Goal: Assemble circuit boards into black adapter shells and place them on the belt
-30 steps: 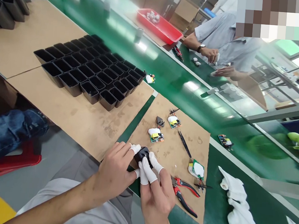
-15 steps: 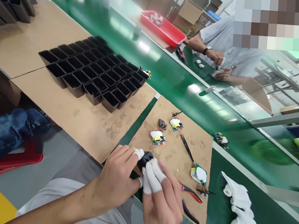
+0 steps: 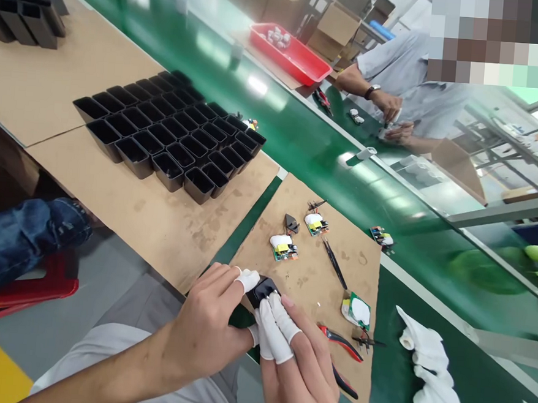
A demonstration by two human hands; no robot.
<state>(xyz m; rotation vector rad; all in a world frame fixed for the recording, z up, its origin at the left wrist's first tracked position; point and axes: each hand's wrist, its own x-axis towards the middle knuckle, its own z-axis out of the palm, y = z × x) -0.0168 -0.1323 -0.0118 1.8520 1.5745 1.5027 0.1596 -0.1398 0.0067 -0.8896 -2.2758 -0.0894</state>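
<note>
A small black plastic case (image 3: 263,289) is held between both hands just over the near edge of the bench. My left hand (image 3: 214,320), with white finger cots on the thumb and a finger, grips its left side. White-cotted fingers of my right hand (image 3: 293,353) press at its right side and rim; whatever lies under them is hidden. Beyond the hands, on cardboard, sit a circuit board with a white-wrapped part and yellow block (image 3: 284,249), a similar board (image 3: 316,224) and black tweezers (image 3: 336,264). Red-and-black pliers (image 3: 344,346) lie partly behind my right hand.
Many open black cases (image 3: 172,130) stand in rows at left. A white-topped board (image 3: 357,311) and crumpled white cloth (image 3: 436,379) lie at right. A green conveyor belt (image 3: 295,145) carries boards. Across it, a co-worker's hands (image 3: 392,118) work near a red tray (image 3: 288,55).
My right hand has shifted slightly down and right, exposing more of the case's top. The boards on the belt have moved up and left. My left hand keeps its grip.
</note>
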